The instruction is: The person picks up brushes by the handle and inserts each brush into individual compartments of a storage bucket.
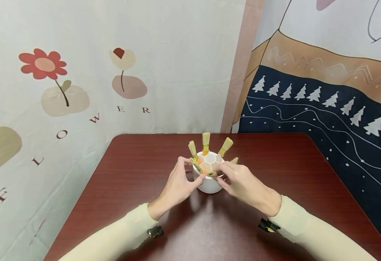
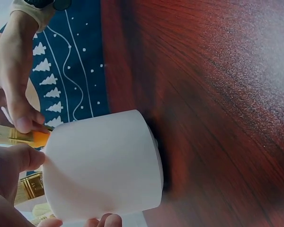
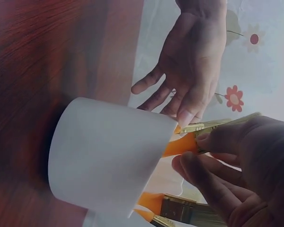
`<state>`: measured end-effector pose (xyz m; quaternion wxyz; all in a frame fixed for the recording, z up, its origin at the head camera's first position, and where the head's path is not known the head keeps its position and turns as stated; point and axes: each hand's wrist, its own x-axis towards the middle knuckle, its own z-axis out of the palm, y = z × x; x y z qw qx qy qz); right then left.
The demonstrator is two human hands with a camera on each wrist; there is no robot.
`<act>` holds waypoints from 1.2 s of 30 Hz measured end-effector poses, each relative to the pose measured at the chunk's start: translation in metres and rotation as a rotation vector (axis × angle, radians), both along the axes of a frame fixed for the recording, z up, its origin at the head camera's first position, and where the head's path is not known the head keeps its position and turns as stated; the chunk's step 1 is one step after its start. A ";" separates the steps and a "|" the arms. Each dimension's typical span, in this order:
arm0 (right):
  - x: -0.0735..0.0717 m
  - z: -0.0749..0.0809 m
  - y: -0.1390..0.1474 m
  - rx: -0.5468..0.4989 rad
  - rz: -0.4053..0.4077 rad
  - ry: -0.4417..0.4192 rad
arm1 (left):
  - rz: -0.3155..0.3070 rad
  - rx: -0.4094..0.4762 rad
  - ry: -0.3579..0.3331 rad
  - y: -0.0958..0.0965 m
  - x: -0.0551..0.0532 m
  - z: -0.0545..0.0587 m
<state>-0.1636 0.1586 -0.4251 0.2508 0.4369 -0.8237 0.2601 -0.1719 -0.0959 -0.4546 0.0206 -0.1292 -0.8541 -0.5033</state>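
Note:
A white round holder [image 1: 210, 186] with a divided top stands upright on the table. Several paintbrushes with orange handles are in it, bristles up, among them a back brush [image 1: 206, 140] and a right one [image 1: 226, 145]. My left hand [image 1: 177, 184] holds the holder at its left side, thumb at the front rim and fingers around the side. With thumb and fingers my right hand [image 1: 245, 181] pinches a paintbrush [image 3: 181, 144] near its metal band at the front rim. Its handle's lower end is hidden inside the holder.
The dark red wooden table [image 1: 128, 156] reaches back to a white cloth [image 1: 190, 72] printed with flowers. At the right hangs a navy cloth [image 1: 294, 116] with white trees. A small black device [image 1: 155, 231] sits at the left sleeve, another device [image 1: 268, 225] at the right.

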 end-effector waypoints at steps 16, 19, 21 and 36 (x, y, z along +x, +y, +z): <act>0.013 0.006 0.010 0.022 -0.076 0.029 | 0.008 -0.006 0.010 0.000 0.002 0.003; 0.018 0.013 0.016 -0.007 -0.043 -0.032 | 0.003 0.001 0.027 0.000 0.002 0.003; 0.020 0.018 0.020 -0.038 -0.022 -0.073 | 0.004 -0.002 0.043 0.000 0.001 0.003; 0.015 0.022 0.062 -0.290 -0.206 -0.027 | 0.022 -0.044 0.073 -0.005 0.000 0.005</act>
